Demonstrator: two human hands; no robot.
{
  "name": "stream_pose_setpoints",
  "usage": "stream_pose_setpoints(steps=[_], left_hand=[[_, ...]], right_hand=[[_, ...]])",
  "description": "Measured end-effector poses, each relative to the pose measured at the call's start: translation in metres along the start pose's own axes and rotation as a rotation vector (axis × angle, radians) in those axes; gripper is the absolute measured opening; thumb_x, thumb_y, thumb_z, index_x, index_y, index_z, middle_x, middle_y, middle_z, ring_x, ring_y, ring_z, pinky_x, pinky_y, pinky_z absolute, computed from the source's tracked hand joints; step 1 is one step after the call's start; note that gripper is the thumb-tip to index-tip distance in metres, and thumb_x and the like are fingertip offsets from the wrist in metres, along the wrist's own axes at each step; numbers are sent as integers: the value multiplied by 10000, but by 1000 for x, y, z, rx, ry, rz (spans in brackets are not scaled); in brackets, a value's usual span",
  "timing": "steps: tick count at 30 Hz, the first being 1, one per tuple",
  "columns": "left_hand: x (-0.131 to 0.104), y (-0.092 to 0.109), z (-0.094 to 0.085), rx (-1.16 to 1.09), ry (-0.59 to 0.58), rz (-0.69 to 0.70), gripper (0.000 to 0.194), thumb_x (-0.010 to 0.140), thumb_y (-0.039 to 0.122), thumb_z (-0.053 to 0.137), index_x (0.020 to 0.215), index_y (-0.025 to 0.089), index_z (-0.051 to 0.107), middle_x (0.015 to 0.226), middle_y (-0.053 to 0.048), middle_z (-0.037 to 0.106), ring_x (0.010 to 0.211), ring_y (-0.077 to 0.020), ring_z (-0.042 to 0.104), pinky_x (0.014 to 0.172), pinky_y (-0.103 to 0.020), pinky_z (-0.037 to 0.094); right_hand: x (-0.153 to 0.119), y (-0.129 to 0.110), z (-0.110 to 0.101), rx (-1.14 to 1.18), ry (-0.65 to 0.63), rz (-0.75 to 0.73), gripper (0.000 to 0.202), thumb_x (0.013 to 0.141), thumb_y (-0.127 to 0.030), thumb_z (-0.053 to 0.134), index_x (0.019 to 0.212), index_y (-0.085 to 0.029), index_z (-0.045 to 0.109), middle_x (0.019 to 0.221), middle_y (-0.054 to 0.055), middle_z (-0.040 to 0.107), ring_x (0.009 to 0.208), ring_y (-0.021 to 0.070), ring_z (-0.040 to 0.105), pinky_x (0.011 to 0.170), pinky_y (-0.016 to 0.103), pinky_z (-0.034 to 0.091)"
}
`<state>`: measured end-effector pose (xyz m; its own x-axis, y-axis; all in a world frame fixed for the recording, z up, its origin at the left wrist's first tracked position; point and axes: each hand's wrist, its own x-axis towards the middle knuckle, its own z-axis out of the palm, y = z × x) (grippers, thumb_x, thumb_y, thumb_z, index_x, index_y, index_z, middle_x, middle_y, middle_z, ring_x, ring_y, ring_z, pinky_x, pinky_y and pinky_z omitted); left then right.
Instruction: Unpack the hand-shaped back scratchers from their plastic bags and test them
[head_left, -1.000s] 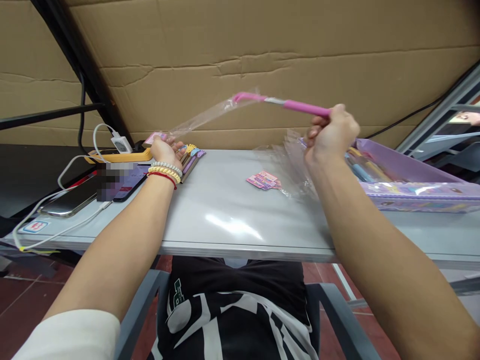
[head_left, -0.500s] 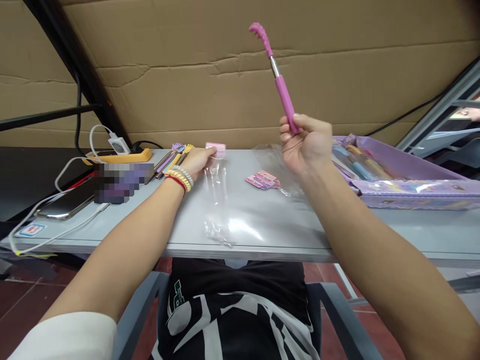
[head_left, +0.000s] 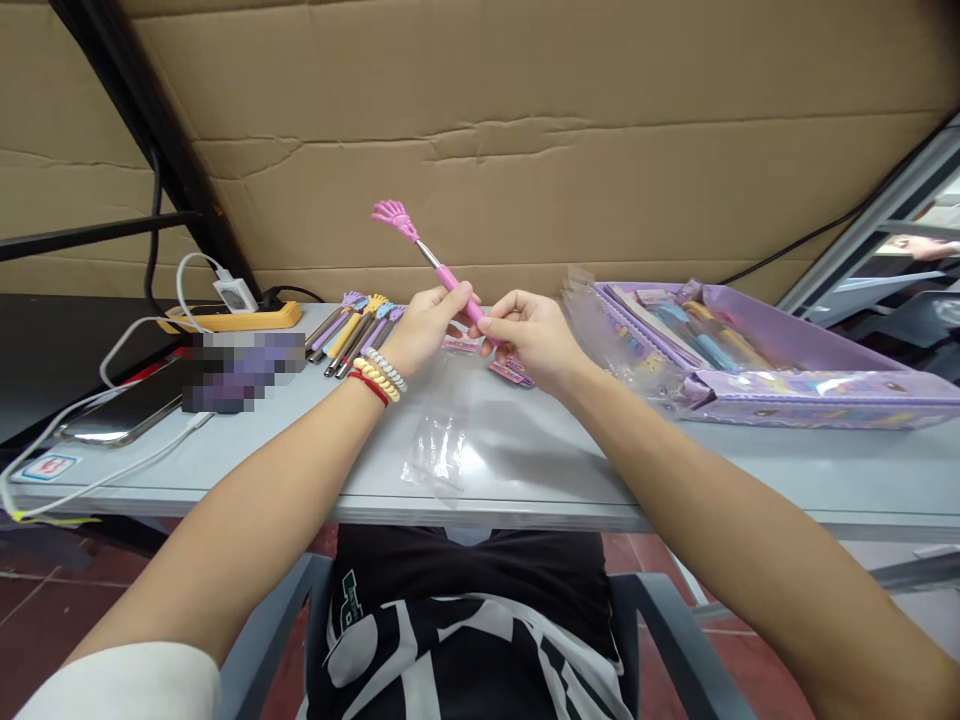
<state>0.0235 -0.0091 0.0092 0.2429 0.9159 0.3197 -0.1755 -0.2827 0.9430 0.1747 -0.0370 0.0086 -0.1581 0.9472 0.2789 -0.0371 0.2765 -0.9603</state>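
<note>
A pink back scratcher [head_left: 448, 277] with a hand-shaped head and a short metal shaft is held tilted up to the left above the table. My left hand [head_left: 427, 325] pinches its handle. At the handle's lower end, the fingertips of my right hand [head_left: 534, 335] grip it too. Under my hands lies a clear plastic sleeve [head_left: 439, 440] with a pink header, partly hidden. Small pink printed cards [head_left: 512, 373] rest beside it. Left of my left hand, several similar back scratchers [head_left: 349, 330] in purple, blue and yellow lie in a row.
A purple box [head_left: 817, 385] with wrapped items stands on the right, clear plastic bags [head_left: 637, 360] against its left side. To the left are a yellow power strip [head_left: 240, 318], a phone [head_left: 124, 415] and white cables. Cardboard [head_left: 525, 90] lines the back.
My right hand has brought the pink back scratcher down and left. My left hand has let go of the plastic sleeve and taken hold of the handle.
</note>
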Motion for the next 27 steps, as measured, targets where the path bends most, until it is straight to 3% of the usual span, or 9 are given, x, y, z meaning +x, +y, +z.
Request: stream_pose_setpoints(steps=[4, 7, 12, 15, 21, 25, 27], left_hand=[[-1, 0, 2, -58, -2, -32, 438, 861, 518, 653, 633, 158, 551, 548, -17, 559, 464, -108, 534, 497, -246, 424], [-1, 2, -4, -20, -12, -42, 466, 875, 591, 588, 661, 184, 511, 529, -12, 557, 422, -120, 531, 445, -250, 411], [-5, 4, -8, 258, -232, 24, 507, 821, 697, 574, 714, 202, 582, 471, 38, 436, 351, -96, 382, 366, -240, 289], [-6, 2, -9, 499, -349, 167, 565, 820, 724, 536, 615, 202, 608, 483, 15, 452, 409, -103, 371, 412, -248, 280], [-6, -2, -16, 816, -242, 355, 516, 886, 499, 558, 461, 210, 519, 434, 7, 447, 429, -127, 359, 485, -273, 235], [-7, -5, -13, 790, -200, 417, 275, 913, 347, 547, 700, 217, 664, 632, -18, 641, 565, -157, 510, 583, -269, 309], [-8, -6, -10, 744, -178, 435, 188, 901, 315, 573, 781, 217, 679, 698, -26, 668, 622, -167, 544, 619, -269, 334]], right_hand=[[-5, 3, 2, -247, -198, 9, 253, 677, -176, 735, 749, -187, 493, 601, -10, 660, 495, 95, 589, 422, 190, 391], [-4, 2, -1, -363, -151, -7, 215, 715, -247, 735, 726, -171, 534, 582, -10, 645, 477, 76, 557, 440, 192, 382], [4, 2, -11, -141, 34, -57, 388, 708, -501, 759, 780, -174, 564, 531, -20, 607, 399, 73, 496, 379, 203, 309], [8, 5, -16, 58, -17, -37, 470, 624, -551, 811, 742, -181, 548, 517, -27, 597, 390, 79, 496, 370, 205, 314], [7, 14, -19, 103, -172, -62, 387, 663, -451, 837, 700, -170, 574, 628, -13, 651, 474, 75, 551, 443, 208, 400], [9, 17, -18, 49, -81, -119, 417, 680, -502, 822, 720, -168, 576, 620, -14, 625, 476, 66, 521, 428, 203, 359], [10, 19, -19, 46, -102, -135, 405, 683, -491, 827, 774, -165, 604, 604, -21, 613, 476, 70, 513, 433, 208, 360]])
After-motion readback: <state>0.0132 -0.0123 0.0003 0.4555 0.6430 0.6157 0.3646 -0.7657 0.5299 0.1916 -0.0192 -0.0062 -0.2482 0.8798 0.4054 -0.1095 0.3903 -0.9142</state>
